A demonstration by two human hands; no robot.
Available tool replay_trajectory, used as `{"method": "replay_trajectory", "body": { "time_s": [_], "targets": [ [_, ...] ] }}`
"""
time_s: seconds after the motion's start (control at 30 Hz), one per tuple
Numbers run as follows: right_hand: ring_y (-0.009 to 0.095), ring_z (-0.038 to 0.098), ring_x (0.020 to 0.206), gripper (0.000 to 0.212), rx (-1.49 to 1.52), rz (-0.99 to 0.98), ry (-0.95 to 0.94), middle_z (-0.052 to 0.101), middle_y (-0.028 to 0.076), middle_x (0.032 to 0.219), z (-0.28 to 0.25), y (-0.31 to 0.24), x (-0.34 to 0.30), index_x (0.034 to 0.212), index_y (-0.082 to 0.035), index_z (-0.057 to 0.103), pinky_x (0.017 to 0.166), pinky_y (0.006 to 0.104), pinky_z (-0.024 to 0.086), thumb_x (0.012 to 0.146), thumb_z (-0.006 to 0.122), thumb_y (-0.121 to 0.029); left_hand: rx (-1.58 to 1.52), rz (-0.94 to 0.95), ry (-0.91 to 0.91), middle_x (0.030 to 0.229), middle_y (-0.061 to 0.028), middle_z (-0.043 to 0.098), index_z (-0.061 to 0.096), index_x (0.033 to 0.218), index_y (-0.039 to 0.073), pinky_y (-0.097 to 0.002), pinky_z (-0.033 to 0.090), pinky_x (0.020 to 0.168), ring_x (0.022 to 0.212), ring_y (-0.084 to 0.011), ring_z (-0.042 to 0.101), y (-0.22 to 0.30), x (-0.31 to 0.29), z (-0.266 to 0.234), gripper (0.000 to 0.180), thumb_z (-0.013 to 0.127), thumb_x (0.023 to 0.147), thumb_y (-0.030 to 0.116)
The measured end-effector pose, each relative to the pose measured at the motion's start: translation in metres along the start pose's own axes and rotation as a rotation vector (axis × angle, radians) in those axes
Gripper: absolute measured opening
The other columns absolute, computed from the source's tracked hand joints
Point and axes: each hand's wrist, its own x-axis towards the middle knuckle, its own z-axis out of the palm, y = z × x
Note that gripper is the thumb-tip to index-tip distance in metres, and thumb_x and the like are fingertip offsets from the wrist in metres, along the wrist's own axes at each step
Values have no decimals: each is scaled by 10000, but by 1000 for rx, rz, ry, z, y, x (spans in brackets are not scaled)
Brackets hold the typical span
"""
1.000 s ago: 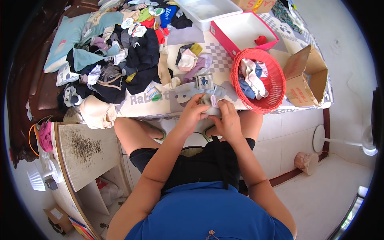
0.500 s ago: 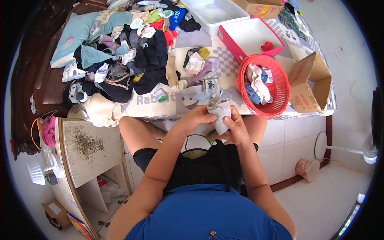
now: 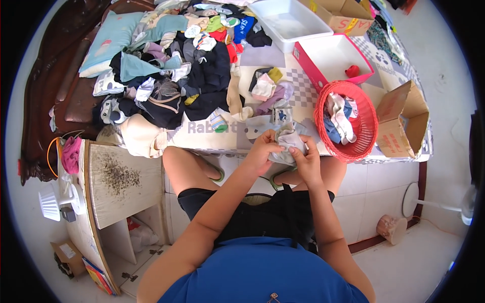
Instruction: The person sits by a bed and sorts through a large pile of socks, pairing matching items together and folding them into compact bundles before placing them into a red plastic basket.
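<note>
My left hand [image 3: 263,152] and my right hand [image 3: 307,162] are together over the near edge of the bed. Between them is a bunched, pale grey sock [image 3: 289,138], with the fingers and thumbs of both hands pinching it. Just beyond lies a light grey piece [image 3: 281,115] with a dark blue figure on it. Farther back is a small heap of socks, among them a pale pink one [image 3: 264,87] and a mauve one [image 3: 273,100]. The red plastic basket [image 3: 371,121], to the right of my hands, holds several white and blue socks [image 3: 341,116].
A big pile of clothes [image 3: 207,70] spreads over the bed's left side beside a light blue pillow [image 3: 108,43]. Behind the basket stand a pink-edged box [image 3: 323,48] and a white plastic tub [image 3: 290,25]. An open cardboard box [image 3: 399,121] is at the right, a wooden cabinet [image 3: 121,174] at the left.
The sock hung smooth and tapered below my fingers before; now it is bunched and turned between both hands. The whole view has shifted, so the bed appears farther right and lower.
</note>
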Motion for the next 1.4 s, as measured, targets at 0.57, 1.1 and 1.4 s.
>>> {"method": "replay_trajectory", "body": {
  "time_s": [0.57,1.1,1.4],
  "targets": [
    [207,567,708,409,-945,-580,286,459,67,890,6,7,4,934,-141,639,573,306,488,581,604,62,412,-174,274,827,18,559,516,1024,67,-181,310,517,717,-48,521,22,-3,15,340,671,726,18],
    [278,467,872,421,-1043,-554,762,424,109,963,-43,-49,48,1049,-107,644,732,363,435,674,554,65,1017,540,234,706,-13,528,607,863,36,-209,365,501,536,-58,426,7,12,-15,90,611,784,-8],
    [237,439,907,357,-931,-438,966,392,107,1014,-102,-54,54,1068,-57,622,715,313,446,740,536,54,1648,508,553,976,-86,577,587,1034,97,-337,472,676,756,-228,570,12,25,-61,354,716,704,88]
  ]
}}
